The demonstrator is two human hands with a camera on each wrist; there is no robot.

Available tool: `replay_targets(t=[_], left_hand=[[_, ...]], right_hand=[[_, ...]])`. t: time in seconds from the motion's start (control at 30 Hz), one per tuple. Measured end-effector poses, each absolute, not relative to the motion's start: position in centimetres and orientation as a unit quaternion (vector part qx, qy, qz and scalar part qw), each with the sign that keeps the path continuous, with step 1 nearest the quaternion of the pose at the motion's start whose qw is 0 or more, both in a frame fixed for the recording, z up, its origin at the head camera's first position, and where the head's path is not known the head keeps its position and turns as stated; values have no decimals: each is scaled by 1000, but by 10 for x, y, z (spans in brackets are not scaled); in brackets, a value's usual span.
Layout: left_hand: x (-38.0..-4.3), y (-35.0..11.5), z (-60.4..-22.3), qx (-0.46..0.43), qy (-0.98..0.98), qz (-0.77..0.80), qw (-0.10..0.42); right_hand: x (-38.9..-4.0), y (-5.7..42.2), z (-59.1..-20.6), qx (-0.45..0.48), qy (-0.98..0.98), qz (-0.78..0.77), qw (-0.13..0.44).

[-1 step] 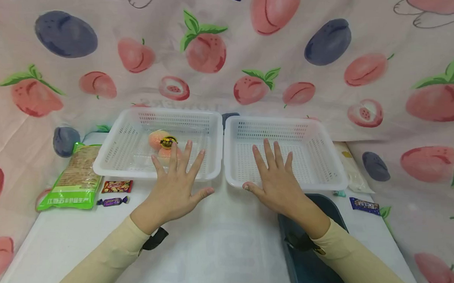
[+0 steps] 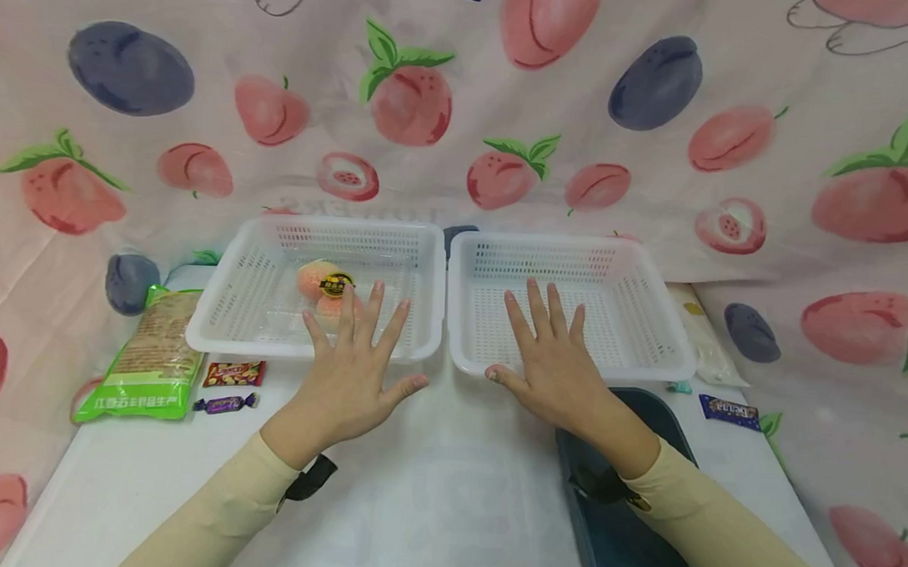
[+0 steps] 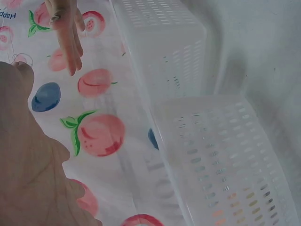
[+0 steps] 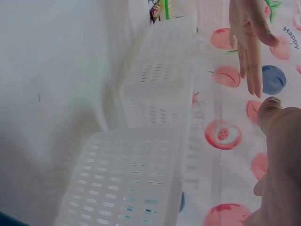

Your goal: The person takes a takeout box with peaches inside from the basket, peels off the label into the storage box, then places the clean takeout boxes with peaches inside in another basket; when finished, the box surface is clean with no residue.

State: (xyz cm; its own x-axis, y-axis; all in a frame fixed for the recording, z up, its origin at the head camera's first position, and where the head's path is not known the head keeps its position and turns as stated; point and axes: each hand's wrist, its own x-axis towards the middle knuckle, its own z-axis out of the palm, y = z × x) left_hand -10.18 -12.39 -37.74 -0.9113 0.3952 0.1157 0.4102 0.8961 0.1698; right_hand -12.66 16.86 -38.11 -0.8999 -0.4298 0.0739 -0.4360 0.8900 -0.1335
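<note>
Beige-sleeved left hand [image 2: 346, 371] and right hand [image 2: 558, 372]: fingers spread, holding nothing, near baskets [image 2: 249, 345]; white table [image 2: 447, 483], fruit-print cloth [image 2: 297, 53] behind

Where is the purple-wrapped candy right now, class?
In the head view, the purple-wrapped candy lies on the white table at the left, just below the red packet and to the right of the green bag.
</note>
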Motion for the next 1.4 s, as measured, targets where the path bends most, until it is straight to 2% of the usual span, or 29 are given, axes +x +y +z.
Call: replay_targets(t=[0.83,1.07,1.4], left_hand=[[-100,-129,-373,-183,-974,-132,-5],[-90,-140,-371,-166,-958,-234,-24],[-75,-159,-383,-58,-908,-415,-2]], right_hand=[[-132,172,-380,217,-973,75,-7],[-141,174,-371,213,-970,114,-6],[-159,161,-350,201,-959,201,-22]])
